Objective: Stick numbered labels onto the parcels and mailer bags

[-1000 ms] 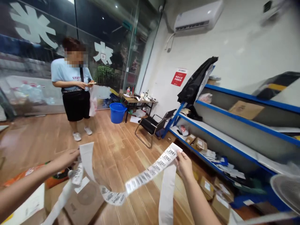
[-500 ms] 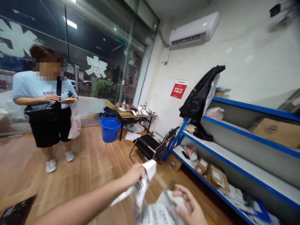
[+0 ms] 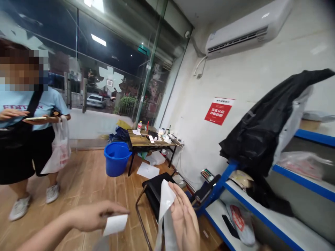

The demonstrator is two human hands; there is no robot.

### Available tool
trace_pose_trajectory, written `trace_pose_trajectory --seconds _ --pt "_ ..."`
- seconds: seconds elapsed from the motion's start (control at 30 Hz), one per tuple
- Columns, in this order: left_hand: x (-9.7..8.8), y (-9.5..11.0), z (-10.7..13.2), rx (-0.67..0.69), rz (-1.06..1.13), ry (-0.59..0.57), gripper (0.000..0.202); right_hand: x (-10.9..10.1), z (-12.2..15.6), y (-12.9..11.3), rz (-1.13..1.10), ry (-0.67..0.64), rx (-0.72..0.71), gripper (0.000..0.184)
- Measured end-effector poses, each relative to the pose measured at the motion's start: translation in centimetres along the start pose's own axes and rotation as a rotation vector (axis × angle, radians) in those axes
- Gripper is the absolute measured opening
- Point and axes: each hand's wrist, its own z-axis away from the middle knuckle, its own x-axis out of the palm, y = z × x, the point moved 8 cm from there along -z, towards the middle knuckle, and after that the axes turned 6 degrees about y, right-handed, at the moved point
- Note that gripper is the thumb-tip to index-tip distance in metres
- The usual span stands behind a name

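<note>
My left hand [image 3: 91, 216] is closed, pinching a small white flap [image 3: 116, 223] at the lower left. Below that flap hangs more pale, blurred material. In front of the chair, my right hand [image 3: 184, 216] is raised with straight fingers pressed together on a folded white plastic sheet [image 3: 166, 198]. A long pale strip of this sheet runs down past the bottom edge of the view. Whether the two white parts belong to one piece is cut off from sight. The hands are well apart.
A black chair [image 3: 154, 193] stands just beyond my hands. Behind it are a cluttered table [image 3: 136, 140] and a blue bucket [image 3: 117, 164]. Blue-edged shelves [image 3: 258, 205] with a black jacket [image 3: 256, 125] line the right. A person [image 3: 28, 118] stands left, holding a phone.
The view has shifted closer to the table and chair. My hands have moved farther apart, and the printed side of the plastic no longer shows. The other person now appears nearer, farther left.
</note>
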Motion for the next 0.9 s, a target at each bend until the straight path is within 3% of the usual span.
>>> trace_pose_trajectory --seconds 0.07,0.17,0.23,0.3,0.43,0.57,0.77,0.9 --pt "1.0 1.0 -3.8 0.096 0.28 -0.106 0.073 2.1 -4.0 1.6 -0.089 -0.11 -0.057 0.05" --pt "0.3 3.5 -11.1 0.4 0.703 -0.203 0.102 3.7 -10.3 3.6 -0.187 -0.162 -0.113 0.048" --pt "-0.6 4.4 -15.5 0.464 0.902 -0.373 0.108 3.6 -14.9 4.1 -0.235 -0.115 -0.136 0.043" --pt "-2.3 4.5 -19.6 0.409 0.948 -0.397 0.097 2.8 -19.6 4.2 -0.248 -0.016 -0.132 0.04" --pt "-6.8 3.3 -26.7 0.231 0.72 -0.111 0.057 0.2 -27.9 3.5 -0.181 0.223 -0.166 0.04" --pt "-11.3 2.5 -31.6 0.158 0.759 0.022 0.053 -1.9 -34.1 3.9 -0.105 0.325 -0.187 0.036" --pt "-18.8 2.2 -36.7 0.098 0.65 0.226 0.054 -2.1 -40.4 7.9 0.237 0.038 -0.047 0.044" --pt "-23.3 2.4 -37.9 0.098 0.389 0.402 0.049 -1.6 -44.2 10.1 0.71 -0.268 0.072 0.035"
